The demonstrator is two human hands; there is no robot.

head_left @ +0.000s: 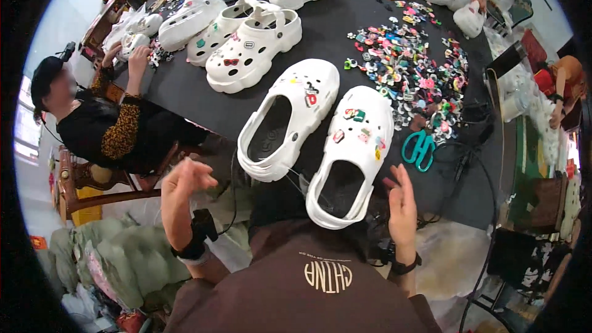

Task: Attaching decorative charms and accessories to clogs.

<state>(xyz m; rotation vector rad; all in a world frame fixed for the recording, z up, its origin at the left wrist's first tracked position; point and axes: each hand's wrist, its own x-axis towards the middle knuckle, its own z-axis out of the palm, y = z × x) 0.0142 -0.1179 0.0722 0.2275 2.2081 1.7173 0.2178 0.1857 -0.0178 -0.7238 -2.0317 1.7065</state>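
Observation:
Two white clogs lie side by side at the table's near edge, heels toward me. The left clog (293,117) and the right clog (353,154) both carry colourful charms on their toes. A thin clear tie seems to run between their heels. To the left of the pair, my left hand (185,188) is raised off the table, fingers loosely bent and apart, with nothing seen in it. Close beside the right clog's heel, my right hand (402,206) has its fingers stretched upward and appears to hold nothing. Whether it touches the clog is unclear.
A large heap of small colourful charms (410,65) spreads beyond the right clog. Teal-handled scissors (419,150) and a black cable (487,169) lie to the right. Several more white clogs (253,52) stand farther back. Co-workers sit at the left (92,117) and far side.

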